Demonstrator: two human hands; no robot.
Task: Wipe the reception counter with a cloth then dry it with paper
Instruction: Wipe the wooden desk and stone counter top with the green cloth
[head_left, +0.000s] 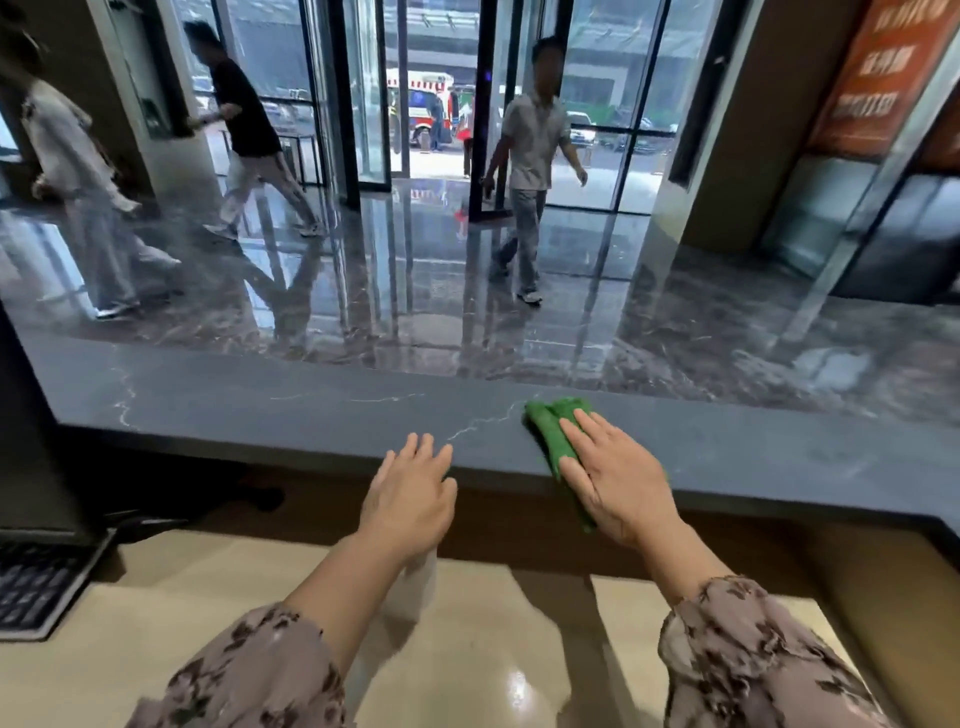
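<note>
Right hand (615, 475) flat on green cloth (553, 431), grip open, pressing it to desk (260, 405). Cloth's long axis runs near-to-far. Left hand (413, 491) open, empty, beside it.

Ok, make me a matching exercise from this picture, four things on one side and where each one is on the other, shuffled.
Things:
1. crumpled green cloth
2. left hand
3. black computer keyboard
4. right hand

Places:
A. on the lower beige desk, at the far left edge of the view
B. pressed flat on top of the cloth
C. on the dark grey marble counter, draped over its near edge
D. open, empty, at the counter's near edge, left of the cloth

Pairs: 1-C, 2-D, 3-A, 4-B
</note>
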